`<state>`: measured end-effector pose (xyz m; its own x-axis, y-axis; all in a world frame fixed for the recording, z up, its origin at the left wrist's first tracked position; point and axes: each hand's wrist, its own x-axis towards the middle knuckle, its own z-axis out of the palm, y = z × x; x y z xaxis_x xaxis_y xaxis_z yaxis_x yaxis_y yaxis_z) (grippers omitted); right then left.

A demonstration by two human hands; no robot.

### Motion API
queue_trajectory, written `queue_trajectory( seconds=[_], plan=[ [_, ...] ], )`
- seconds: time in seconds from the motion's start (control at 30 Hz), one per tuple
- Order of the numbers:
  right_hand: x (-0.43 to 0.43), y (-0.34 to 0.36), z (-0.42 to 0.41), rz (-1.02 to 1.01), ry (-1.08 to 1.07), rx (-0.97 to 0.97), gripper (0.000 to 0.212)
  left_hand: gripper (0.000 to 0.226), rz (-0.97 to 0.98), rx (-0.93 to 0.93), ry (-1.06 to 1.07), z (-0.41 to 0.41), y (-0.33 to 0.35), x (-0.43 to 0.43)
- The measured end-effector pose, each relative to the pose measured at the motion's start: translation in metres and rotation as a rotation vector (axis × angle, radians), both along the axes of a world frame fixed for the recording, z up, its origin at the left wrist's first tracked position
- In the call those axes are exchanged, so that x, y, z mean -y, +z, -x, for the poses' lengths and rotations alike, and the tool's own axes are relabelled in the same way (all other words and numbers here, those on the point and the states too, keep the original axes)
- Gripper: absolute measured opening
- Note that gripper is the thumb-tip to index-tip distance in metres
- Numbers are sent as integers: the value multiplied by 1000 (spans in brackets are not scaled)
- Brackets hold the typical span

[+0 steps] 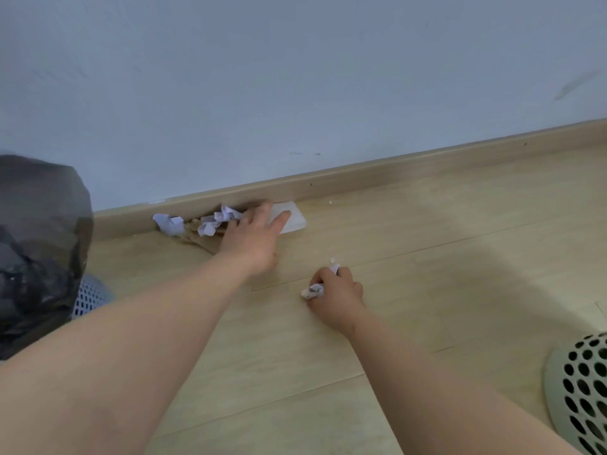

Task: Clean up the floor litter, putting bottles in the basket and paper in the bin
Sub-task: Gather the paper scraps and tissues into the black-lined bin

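Left hand (251,239): reaches to the far side of the floor, fingers straight and spread, grasping nothing; its fingertips lie over a flat white rectangular sheet (294,221) and at the right edge of a crumpled white paper cluster (215,220), though blur hides whether they touch either. Right hand (338,292): nearer and to the right, clenched around a small crumpled white paper wad (312,291) that sticks out at both ends of the fist, low over the floor. Crumpled white paper cluster: lies against the pale wooden skirting board (377,174), on top of a crumpled tan paper piece (202,241). Separate crumpled white paper ball (169,223): just left of the cluster, also at the skirting board. Tiny white scrap (332,259): on the floor just beyond the right hand. Second tiny white scrap (330,202): by the skirting board, right of the flat sheet. Pale blue perforated plastic bin (90,297), lined with a dark translucent plastic bag (39,231): at the left edge, near the wall, well left of the papers. Pale green round perforated basket (578,385): near right corner, partly cut off by the frame, contents not visible. Light wood-pattern plank floor (460,257); pale blue-grey painted wall (295,77) on the far side.
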<state>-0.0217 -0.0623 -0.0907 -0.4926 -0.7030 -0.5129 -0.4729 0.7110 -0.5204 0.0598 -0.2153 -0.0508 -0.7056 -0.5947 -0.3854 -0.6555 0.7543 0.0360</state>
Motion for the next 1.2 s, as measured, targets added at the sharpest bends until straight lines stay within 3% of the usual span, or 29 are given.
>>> queue_trajectory(
  seconds=[0.1,0.23,0.6,0.77,0.83,0.9,1.0,1.2],
  plan=[
    [6,7,8,-35,37,44,10,67,-39,-12,73,-11,-9,-5],
    [8,11,16,-35,60,64,27,48,-27,-106,105,-26,-14,-24],
    [-42,12,-37,-54,89,-83,22,32,-263,-265,263,-76,-11,-116],
    [-64,22,-54,-85,136,-44,8,40,-186,-229,15,-117,-6,-131],
    [-72,27,-60,-102,156,-26,16,54,-69,-88,-93,-138,1,-139],
    [-77,30,-64,-112,199,-31,30,52,14,-76,-126,-153,-10,-141],
    [-79,38,-70,-84,233,-34,35,51,28,-35,-142,-158,5,-142],
    [-83,51,-73,24,162,-19,34,12,-286,-257,334,-155,22,-131]
  ],
)
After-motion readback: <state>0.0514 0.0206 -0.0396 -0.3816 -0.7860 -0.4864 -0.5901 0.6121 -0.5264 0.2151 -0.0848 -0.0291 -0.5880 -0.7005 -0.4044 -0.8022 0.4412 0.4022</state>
